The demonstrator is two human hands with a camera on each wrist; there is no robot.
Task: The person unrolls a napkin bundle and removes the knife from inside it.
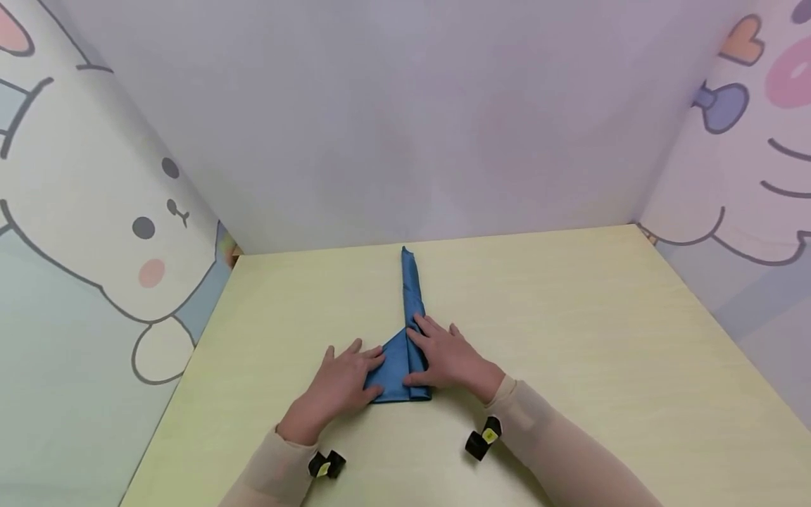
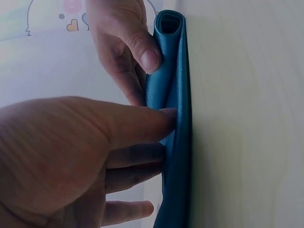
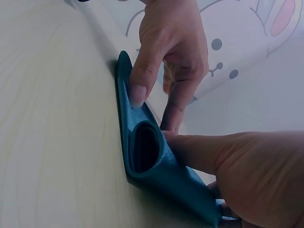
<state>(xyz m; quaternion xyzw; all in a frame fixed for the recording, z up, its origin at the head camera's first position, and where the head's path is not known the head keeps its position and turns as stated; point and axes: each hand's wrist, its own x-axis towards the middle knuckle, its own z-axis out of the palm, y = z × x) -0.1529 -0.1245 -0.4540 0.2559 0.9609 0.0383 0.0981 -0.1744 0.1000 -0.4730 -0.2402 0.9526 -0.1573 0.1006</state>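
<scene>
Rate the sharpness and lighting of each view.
Head view: even, soft light, sharp, wide-angle bend at the walls. Left wrist view: the left hand looms large, dark and soft; the blue cloth is sharper. Right wrist view: the right hand is blurred, the cloth's rolled end crisp.

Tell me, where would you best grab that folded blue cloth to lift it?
Probably the blue cloth at its wide near end, coming from the person's side. There the layers form an open loop, seen from the right wrist, offering an edge to pinch. The left hand and right hand press it flat there.
</scene>
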